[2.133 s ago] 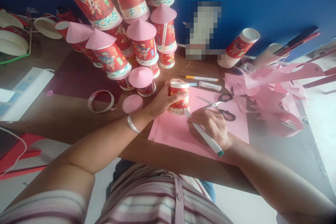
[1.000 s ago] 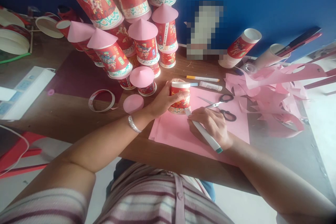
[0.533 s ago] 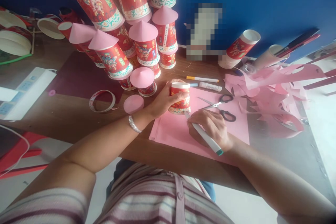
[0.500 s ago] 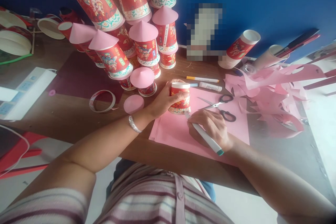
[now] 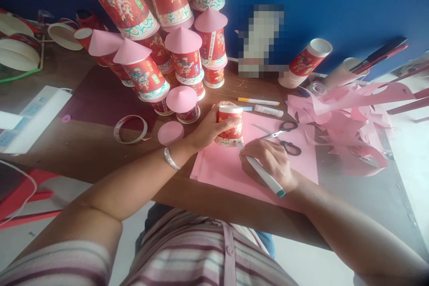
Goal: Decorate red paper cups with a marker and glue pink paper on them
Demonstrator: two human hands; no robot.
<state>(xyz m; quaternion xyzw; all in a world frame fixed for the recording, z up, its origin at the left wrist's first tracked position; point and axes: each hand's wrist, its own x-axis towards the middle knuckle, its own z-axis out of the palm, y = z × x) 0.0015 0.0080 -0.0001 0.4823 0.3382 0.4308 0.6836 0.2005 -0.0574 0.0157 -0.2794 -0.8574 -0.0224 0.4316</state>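
My left hand is wrapped round a red paper cup with a white rim and a patterned white band at its base. A white marker with a green end is pinched in my right hand, its tip at the cup's lower band. Both hands are over pink paper sheets. Scissors with dark handles lie open on the paper, just beyond my right hand. A pink paper disc rests left of the cup.
Stacked red cups with pink cone tops rise at the back left. A tape roll lies left. Behind the cup are an orange-and-white marker and a glue stick. Pink paper scraps heap at the right, near a pen holder.
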